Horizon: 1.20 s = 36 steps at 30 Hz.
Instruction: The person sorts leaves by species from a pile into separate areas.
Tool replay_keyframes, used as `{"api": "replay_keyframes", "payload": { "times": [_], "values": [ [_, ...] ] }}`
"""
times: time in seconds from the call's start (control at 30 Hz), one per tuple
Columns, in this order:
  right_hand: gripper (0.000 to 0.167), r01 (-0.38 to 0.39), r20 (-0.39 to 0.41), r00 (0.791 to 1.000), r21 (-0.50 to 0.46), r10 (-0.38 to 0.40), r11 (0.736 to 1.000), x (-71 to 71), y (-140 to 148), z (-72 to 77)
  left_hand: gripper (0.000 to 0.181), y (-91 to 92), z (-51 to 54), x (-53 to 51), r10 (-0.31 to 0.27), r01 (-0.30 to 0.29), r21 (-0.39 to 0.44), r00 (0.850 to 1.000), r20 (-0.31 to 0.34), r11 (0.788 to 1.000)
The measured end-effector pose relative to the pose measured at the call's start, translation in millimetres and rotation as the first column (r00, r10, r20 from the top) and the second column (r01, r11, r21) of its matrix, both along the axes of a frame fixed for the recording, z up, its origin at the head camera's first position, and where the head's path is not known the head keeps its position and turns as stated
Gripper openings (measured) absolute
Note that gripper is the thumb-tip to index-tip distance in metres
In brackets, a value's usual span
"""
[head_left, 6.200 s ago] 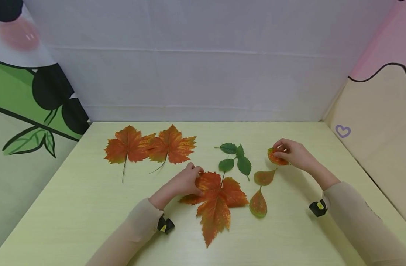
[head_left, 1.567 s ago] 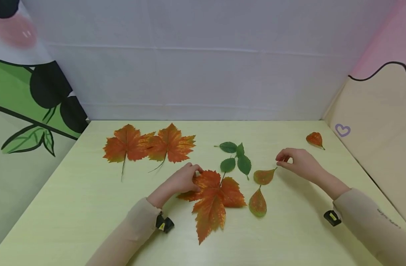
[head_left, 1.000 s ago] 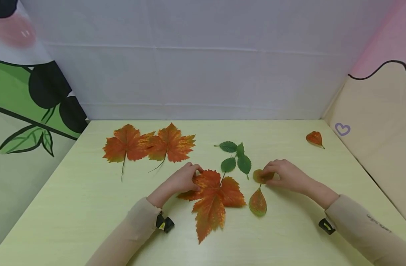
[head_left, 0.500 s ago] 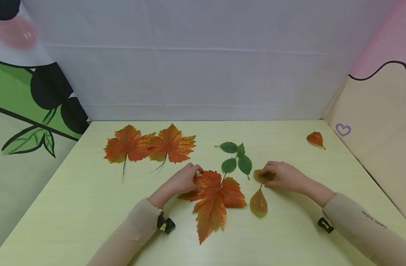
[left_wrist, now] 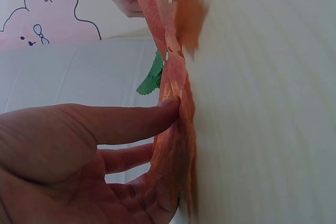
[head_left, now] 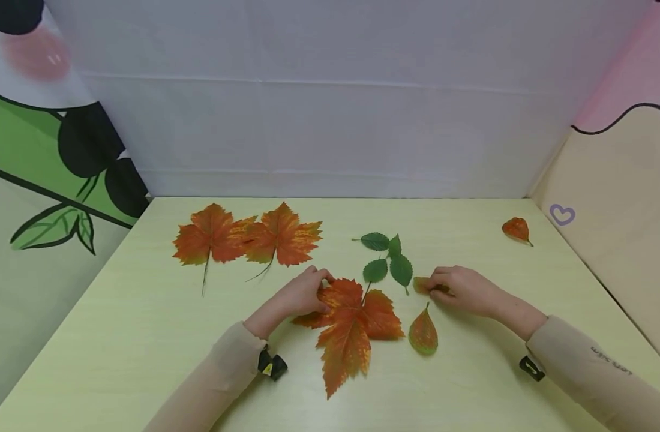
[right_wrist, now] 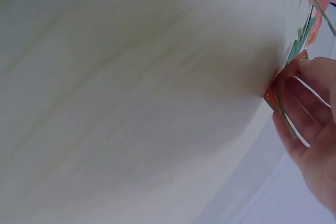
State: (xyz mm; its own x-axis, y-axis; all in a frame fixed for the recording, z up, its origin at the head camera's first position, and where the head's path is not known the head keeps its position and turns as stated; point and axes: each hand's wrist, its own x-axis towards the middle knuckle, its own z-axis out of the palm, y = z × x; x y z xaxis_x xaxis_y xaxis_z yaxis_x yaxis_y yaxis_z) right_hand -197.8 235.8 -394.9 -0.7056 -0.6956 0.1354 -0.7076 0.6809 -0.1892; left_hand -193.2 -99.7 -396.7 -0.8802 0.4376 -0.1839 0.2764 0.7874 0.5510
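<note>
My left hand (head_left: 303, 294) pinches the left lobe of a large orange maple leaf (head_left: 347, 336) near the middle of the table; in the left wrist view the thumb lies against the leaf (left_wrist: 173, 77). My right hand (head_left: 467, 292) grips a small orange-green leaf (head_left: 420, 285), mostly covered by the fingers; the right wrist view shows this leaf (right_wrist: 278, 90) between thumb and fingers. Just below it lies a teardrop-shaped leaf (head_left: 423, 333). A sprig of green leaves (head_left: 401, 269) is left of my right hand.
Two orange maple leaves, one (head_left: 211, 234) at the left and one (head_left: 282, 234) beside it, touch at the back left. A small reddish leaf (head_left: 516, 230) lies at the back right. A pale cloth wall (head_left: 335, 132) stands behind the table (head_left: 119, 336).
The small reddish leaf went from my right hand to the back right. My right hand then took hold of another small leaf, which now sits slightly apart from the teardrop-shaped one.
</note>
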Motion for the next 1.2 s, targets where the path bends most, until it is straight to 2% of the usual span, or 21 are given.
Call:
{"api": "replay_keyframes", "payload": {
  "times": [0.1,0.27,0.47,0.6,0.87,1.07,1.2],
  "values": [
    [0.009,0.011,-0.046,0.999,-0.002,-0.011,1.000,-1.5,1,2.8,0.046,-0.1,0.3,0.3,0.000,0.000,0.000,1.000,-0.001,1.000],
    [0.005,0.087,-0.109,0.990,-0.034,-0.090,0.996,-5.7,4,10.8,0.046,-0.1,0.4,0.4,-0.006,0.006,0.006,1.000,-0.007,1.000],
    [0.006,0.157,-0.132,0.976,-0.108,-0.171,0.982,-10.5,11,18.2,0.045,0.2,1.2,0.9,-0.004,0.004,0.009,1.000,-0.009,1.000],
    [0.008,0.183,-0.138,0.971,-0.106,-0.197,0.977,-13.7,15,19.5,0.045,0.3,2.5,1.6,-0.004,0.004,0.013,1.000,-0.008,1.000],
    [0.010,0.261,-0.099,0.958,-0.086,-0.269,0.961,-23.9,23,24.4,0.046,-0.5,2.2,0.6,0.006,-0.006,0.010,1.000,-0.007,1.000],
    [0.012,0.314,-0.017,0.949,-0.030,-0.315,0.949,-36.5,38,24.3,0.045,-0.9,-0.6,-1.2,-0.004,0.004,0.010,1.000,-0.007,1.000],
    [0.013,0.348,0.000,0.938,-0.020,-0.348,0.937,-46.8,52,21.6,0.045,-1.3,-1.5,-1.0,-0.007,0.007,0.011,1.000,0.001,1.000]
  ]
}}
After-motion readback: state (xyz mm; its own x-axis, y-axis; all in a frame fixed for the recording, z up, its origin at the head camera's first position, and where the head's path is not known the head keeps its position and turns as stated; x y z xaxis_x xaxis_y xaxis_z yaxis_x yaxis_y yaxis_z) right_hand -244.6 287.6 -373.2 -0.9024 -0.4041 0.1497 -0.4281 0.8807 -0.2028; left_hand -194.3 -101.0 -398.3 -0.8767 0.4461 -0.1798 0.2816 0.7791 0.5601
